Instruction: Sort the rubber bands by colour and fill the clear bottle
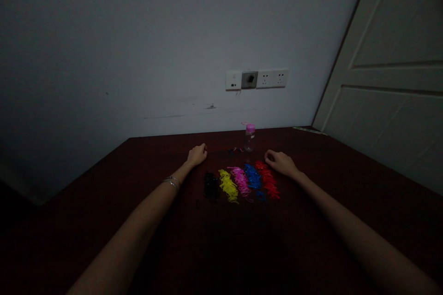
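Observation:
My left hand (pixel 197 154) rests on the dark table with its fingers curled in, up and to the left of a black pile (pixel 211 185). My right hand (pixel 279 162) lies closed beside the top of a red pile (pixel 268 179); whatever its fingers may hold is hidden. Between the hands run piles of thin bands or strings: black, yellow (pixel 228 186), pink (pixel 241 180), blue (pixel 253 176) and red. A clear bottle with a pink cap (pixel 249 138) stands upright behind them. Several small dark and coloured pieces (pixel 236 150) lie left of the bottle.
The dark red table (pixel 114 179) meets a pale wall at the back. Sockets (pixel 266 79) are set in the wall. A white panelled door (pixel 391 73) stands at the right, and a thin strip (pixel 309 130) lies at the back right.

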Demonstrator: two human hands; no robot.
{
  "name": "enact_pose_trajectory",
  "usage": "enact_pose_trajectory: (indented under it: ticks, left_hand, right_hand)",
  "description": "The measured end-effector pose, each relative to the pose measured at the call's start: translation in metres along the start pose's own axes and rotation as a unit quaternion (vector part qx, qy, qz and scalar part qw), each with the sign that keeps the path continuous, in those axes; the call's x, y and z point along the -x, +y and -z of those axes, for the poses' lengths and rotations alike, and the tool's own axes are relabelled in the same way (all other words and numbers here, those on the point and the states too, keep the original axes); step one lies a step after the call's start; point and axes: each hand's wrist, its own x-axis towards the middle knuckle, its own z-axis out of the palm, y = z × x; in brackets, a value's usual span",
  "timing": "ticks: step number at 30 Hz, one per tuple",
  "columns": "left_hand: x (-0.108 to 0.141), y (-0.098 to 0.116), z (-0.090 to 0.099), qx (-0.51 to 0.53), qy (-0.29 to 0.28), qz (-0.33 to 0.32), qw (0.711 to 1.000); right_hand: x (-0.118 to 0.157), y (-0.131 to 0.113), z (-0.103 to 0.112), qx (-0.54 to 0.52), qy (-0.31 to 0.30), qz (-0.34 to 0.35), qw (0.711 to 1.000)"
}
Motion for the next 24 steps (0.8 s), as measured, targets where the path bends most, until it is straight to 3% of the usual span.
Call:
enact_pose_trajectory:
  ticks: [6, 14, 19, 24]
  left_hand:
    - [-0.006, 0.011, 0.004, 0.016, -0.002, 0.017, 1.000]
    - [-0.013, 0.059, 0.004, 0.055, -0.042, -0.099, 0.993]
    - [-0.015, 0.083, 0.003, 0.068, -0.050, -0.098, 0.992]
    - [-0.017, 0.092, 0.002, 0.072, -0.059, -0.068, 0.993]
  right_hand:
    - [0.002, -0.004, 0.002, 0.033, -0.002, -0.002, 0.999]
    - [0.002, -0.005, 0.001, 0.035, -0.009, -0.002, 0.999]
    - [0.003, -0.007, 0.003, 0.031, -0.012, -0.003, 0.999]
    - [0.004, -0.010, 0.005, 0.033, -0.015, -0.010, 0.999]
